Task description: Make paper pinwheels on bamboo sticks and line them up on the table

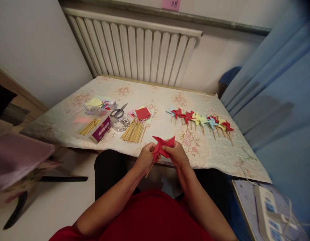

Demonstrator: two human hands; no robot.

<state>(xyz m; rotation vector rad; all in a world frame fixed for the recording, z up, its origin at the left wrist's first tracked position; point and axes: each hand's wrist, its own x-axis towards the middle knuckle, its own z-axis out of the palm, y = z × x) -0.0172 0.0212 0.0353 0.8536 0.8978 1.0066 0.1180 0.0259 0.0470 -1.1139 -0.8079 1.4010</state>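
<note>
A red paper pinwheel (158, 144) is held between my two hands just over the table's front edge. My left hand (146, 156) closes around its left side, where a thin wooden stick (148, 171) slants down below the paper. On the right side, my right hand (178, 154) pinches the paper, its thumb lying across the front near the middle. The fingers behind the paper are mostly hidden. Closest to my left hand on the table lies a bundle of wooden sticks (133, 131). Behind it are square coloured papers (142, 113) with a red sheet on top.
Finished pinwheels (200, 119) lie in a row at the right. Scissors (118, 111) rest by a dish of small shiny pieces (121, 124). A purple-sided box (101, 129) holds more sticks. A power strip (267, 212) sits at lower right, beside a blue curtain (277, 110).
</note>
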